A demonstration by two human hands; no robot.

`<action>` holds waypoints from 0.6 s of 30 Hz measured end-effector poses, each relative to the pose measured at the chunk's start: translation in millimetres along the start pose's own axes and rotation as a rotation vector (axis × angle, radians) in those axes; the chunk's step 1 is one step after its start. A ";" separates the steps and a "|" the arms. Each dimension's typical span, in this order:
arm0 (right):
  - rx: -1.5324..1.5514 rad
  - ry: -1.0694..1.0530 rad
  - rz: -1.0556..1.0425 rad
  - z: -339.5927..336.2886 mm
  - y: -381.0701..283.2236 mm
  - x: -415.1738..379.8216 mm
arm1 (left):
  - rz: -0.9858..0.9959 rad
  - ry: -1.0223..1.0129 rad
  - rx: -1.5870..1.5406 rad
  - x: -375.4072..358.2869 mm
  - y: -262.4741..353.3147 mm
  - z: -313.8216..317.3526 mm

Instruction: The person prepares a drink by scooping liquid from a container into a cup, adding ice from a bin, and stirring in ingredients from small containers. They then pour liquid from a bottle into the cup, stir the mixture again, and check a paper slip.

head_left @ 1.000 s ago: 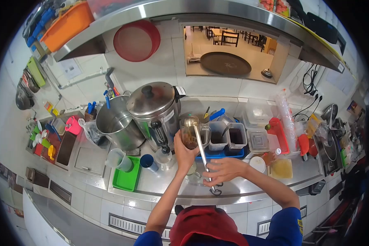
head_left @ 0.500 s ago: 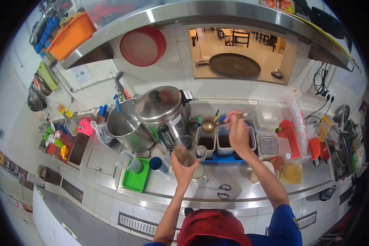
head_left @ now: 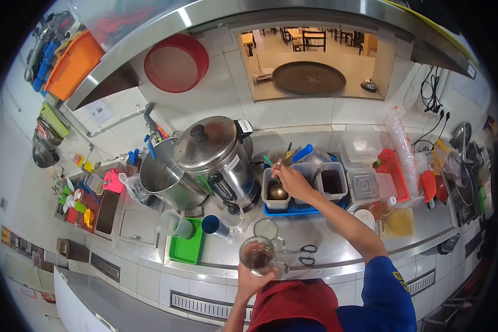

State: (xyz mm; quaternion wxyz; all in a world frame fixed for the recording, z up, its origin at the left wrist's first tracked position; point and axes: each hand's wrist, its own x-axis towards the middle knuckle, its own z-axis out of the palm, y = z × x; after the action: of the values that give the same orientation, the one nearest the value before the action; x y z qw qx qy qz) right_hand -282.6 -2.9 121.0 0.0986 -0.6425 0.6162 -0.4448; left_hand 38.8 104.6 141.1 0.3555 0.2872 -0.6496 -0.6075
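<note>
My left hand (head_left: 252,283) is closed around a clear glass mug (head_left: 257,253), held near the counter's front edge; something brownish shows inside it. My right hand (head_left: 291,181) grips the handle of a ladle (head_left: 278,192), whose metallic bowl is down inside the left plastic container (head_left: 269,205). Beside that stands another container (head_left: 333,195) with dark liquid, and a middle one lies partly behind my right hand. All rest in a blue tray (head_left: 282,212). A second glass mug (head_left: 265,228) stands on the counter behind the held one.
A large steel urn (head_left: 211,160) and an open steel pot (head_left: 169,174) stand at the left. Scissors (head_left: 306,254) lie near the front edge. A green tray (head_left: 185,249) and blue cup (head_left: 213,226) sit left; a lidded clear box (head_left: 364,186) and red basket (head_left: 394,174) sit right.
My left hand has brought the glass mug down and closer to my body. My right hand has moved left and lowered the ladle from above the containers into the left one.
</note>
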 end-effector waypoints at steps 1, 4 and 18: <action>0.002 0.003 0.011 2.0 2.5 1.9 | -0.009 -0.008 0.001 -4.2 1.3 6.1; 0.072 0.081 0.081 8.9 17.2 5.9 | -0.079 -0.160 -0.017 -16.0 0.9 30.0; -0.041 0.315 0.658 -139.1 -33.0 -198.3 | -0.084 -0.227 0.237 41.0 -136.6 148.8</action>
State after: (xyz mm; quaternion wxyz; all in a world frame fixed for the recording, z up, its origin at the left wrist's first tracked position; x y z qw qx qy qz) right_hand -325.0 237.5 135.4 0.1276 -0.3353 0.8064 -0.4701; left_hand -113.8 145.4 8.6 0.2178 0.2835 -0.7403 -0.5694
